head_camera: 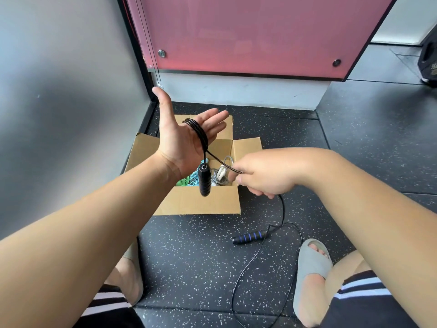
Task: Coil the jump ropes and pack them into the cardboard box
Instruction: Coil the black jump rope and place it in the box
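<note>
Over the cardboard box (201,204), mid-coil: black rope (199,132) looped round left hand (182,143), fingers (212,114) spread; pinched taut by right hand (262,176). Next, probably: wind in slack and second handle (250,236) from floor (189,256).

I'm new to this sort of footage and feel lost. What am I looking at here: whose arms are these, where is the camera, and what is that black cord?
No machine here: a person wears a camera on the head, so you look down along their own two arms. The left hand is held open, palm up, with a black jump rope looped round it and one handle dangling. The right hand pinches the rope's loose stretch. The second handle, blue-striped, lies on the speckled floor. Beyond the hands stands an open cardboard box with more coloured ropes inside.
</note>
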